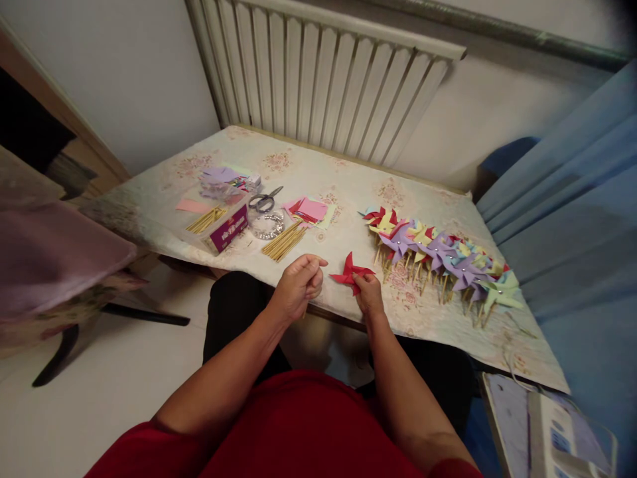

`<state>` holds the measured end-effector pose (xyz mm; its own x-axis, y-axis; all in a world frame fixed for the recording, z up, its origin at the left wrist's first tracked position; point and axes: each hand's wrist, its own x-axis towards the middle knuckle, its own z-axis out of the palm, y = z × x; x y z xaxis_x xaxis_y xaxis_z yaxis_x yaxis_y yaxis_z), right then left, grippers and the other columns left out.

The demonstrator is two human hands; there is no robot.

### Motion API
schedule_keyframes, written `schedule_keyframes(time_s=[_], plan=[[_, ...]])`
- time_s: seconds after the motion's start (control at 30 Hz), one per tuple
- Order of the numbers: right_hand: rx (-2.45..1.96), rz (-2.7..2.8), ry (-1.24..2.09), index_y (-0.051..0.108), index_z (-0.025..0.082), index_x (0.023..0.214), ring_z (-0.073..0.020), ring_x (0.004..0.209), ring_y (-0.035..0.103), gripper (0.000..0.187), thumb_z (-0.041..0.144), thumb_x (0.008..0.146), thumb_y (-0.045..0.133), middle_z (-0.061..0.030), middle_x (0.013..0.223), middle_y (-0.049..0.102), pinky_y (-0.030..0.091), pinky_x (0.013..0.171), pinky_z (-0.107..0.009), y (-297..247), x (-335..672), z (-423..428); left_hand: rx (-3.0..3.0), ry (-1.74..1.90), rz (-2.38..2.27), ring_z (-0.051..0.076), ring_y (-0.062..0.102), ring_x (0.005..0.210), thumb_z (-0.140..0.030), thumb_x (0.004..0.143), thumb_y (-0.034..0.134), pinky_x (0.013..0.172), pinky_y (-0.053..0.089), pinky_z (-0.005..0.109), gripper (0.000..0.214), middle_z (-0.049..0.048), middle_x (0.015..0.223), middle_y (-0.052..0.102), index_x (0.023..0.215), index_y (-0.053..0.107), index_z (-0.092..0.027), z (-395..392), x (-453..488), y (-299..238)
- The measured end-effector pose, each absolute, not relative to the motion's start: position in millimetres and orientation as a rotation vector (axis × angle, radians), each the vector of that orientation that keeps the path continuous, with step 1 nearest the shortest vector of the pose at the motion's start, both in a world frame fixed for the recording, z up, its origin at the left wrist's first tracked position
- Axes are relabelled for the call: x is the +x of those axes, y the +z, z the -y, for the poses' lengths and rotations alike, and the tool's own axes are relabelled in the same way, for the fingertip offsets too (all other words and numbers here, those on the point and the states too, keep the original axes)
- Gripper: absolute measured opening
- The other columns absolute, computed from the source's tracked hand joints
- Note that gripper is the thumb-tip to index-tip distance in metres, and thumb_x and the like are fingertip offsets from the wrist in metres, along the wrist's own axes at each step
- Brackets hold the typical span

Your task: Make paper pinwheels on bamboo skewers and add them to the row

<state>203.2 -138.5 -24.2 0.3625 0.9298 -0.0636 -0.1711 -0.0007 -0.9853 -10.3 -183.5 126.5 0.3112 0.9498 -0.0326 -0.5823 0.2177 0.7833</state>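
Note:
My right hand (369,292) pinches a red paper pinwheel (350,273) by one side, its blades spread, just over the table's front edge. To its left, my left hand (300,282) is closed around a thin wooden stick (304,315); only a short end shows below the fist, the rest is hidden by the fingers. A bundle of wooden sticks (283,241) lies just beyond my left hand. Behind it are coloured paper squares (314,210) and a round clear dish (267,226) of small shiny pieces. Finished pinwheels (438,249) on sticks lie in a row at the right.
Scissors (266,199) lie behind the dish. A box (229,229) holding more sticks and a clear container (231,182) with coloured pieces stand at the left. A radiator (323,79) is behind the table (348,174); a blue curtain (572,199) hangs at the right.

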Motion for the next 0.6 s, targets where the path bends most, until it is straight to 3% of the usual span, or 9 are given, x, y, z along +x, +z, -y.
schedule_keyframes(time_s=[0.17,0.6], plan=[[-1.271,0.791,1.020,0.046,0.023,0.058,-0.0107,0.052,0.045,0.035,0.041,0.062,0.076,0.0063,0.053,0.048,0.035,0.048,-0.024,-24.4,202.9,138.1,0.725,1.139,-0.600,0.001,0.024,0.041,-0.031,0.079,0.072,0.041,0.013,0.017,0.026,-0.0064,0.058,0.046,0.094,0.060,-0.014,182.4,-10.9,125.7],[-1.241,0.726,1.050,0.046,0.022,0.058,-0.0092,0.051,0.043,0.035,0.036,0.062,0.077,0.0072,0.054,0.047,0.036,0.049,-0.024,-22.0,200.7,139.9,0.774,1.132,-0.599,0.003,0.021,0.037,-0.034,0.087,0.062,0.040,0.014,0.017,0.019,-0.0078,0.049,0.042,0.088,0.059,-0.016,180.1,-10.7,119.6]])
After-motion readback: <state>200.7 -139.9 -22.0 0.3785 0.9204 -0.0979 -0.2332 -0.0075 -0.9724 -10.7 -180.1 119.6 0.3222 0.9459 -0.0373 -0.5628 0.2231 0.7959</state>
